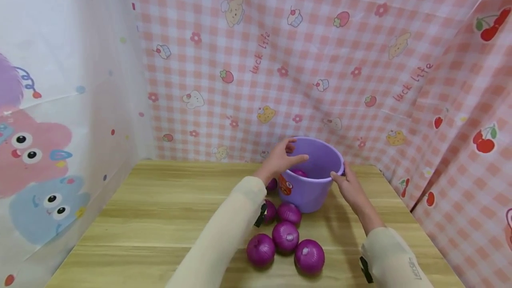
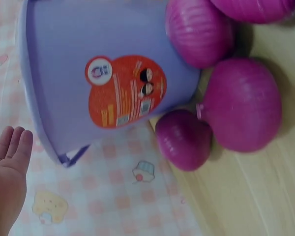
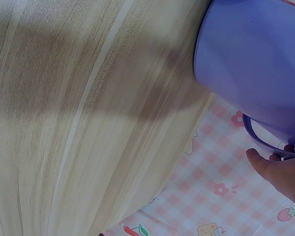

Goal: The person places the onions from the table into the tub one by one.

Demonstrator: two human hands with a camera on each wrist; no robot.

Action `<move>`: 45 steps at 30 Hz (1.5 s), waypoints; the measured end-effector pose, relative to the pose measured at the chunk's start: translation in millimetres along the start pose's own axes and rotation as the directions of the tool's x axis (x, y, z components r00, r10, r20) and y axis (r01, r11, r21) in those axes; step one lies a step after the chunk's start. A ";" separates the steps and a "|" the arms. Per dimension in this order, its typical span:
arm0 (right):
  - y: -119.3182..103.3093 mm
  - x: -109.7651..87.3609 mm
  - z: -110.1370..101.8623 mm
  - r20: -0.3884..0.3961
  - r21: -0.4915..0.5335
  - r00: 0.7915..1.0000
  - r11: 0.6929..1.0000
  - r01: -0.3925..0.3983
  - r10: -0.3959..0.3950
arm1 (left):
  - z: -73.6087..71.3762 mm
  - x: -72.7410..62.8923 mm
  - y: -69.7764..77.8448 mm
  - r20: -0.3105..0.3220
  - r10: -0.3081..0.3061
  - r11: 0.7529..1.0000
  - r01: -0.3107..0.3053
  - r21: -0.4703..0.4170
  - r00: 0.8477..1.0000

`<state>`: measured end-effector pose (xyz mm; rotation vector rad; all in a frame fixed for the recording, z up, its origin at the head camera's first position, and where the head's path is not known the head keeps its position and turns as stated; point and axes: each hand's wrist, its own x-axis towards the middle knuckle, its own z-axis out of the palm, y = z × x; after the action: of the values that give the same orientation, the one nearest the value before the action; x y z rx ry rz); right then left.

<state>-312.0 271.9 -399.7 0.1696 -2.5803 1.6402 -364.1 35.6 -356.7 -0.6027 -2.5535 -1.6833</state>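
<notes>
A purple plastic bucket [image 1: 306,194] with a red label [image 2: 128,93] stands on the table, and a red onion [image 1: 299,173] shows inside it. At the bucket's left rim is my left hand [image 1: 282,159], its fingers extended and its thumb pointing over the opening. The left wrist view has those fingers [image 2: 20,147] straight beside the rim, holding nothing. My right hand [image 1: 352,186] grips the bucket's right rim, thumb on the near side, other fingers partly hidden behind, by the purple handle [image 3: 260,135]. Several red onions [image 1: 286,237] lie in front and left of the bucket.
The wooden table [image 1: 160,217] ends at a pink checked cloth [image 1: 248,101] hanging close behind the bucket. A white cartoon-print cloth [image 1: 100,79] hangs at the left. Two onions, a front one [image 1: 310,257] and a left one [image 1: 261,250], lie nearest the viewer.
</notes>
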 end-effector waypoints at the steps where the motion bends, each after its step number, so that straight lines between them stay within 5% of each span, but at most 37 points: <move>1: -1.1 -0.1 0.4 -0.001 -0.003 1.000 1.000 -0.002 0.002 | -4.6 -0.5 -0.2 0.000 0.001 1.000 -0.001 -0.013 1.000; 10: -5.7 1.1 2.3 -0.014 0.001 1.000 1.000 0.011 -0.011 | -41.3 -18.9 -19.9 -0.001 -0.033 0.999 0.033 0.004 0.999; 21: -7.7 3.9 5.5 -0.002 -0.003 1.000 1.000 0.004 -0.004 | -76.3 -82.0 -77.3 0.077 -0.060 0.994 0.053 0.097 0.995; 27: -12.0 5.5 0.9 -0.009 -0.019 1.000 1.000 0.007 -0.007 | -72.2 -118.4 -96.4 0.172 -0.066 0.997 0.056 0.061 0.983; 37: -9.8 3.1 3.1 0.005 -0.020 1.000 1.000 0.001 -0.001 | -52.5 -179.8 -127.8 0.331 -0.083 0.996 0.074 0.041 0.940; 45: -4.9 -0.4 3.5 -0.006 -0.024 1.000 1.000 -0.009 0.009 | -26.9 -195.4 -138.0 0.363 -0.034 0.999 0.027 0.023 0.931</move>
<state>-310.9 266.6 -396.8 0.1515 -2.5993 1.6092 -234.0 -94.9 -511.6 -0.9618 -2.8296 -1.6935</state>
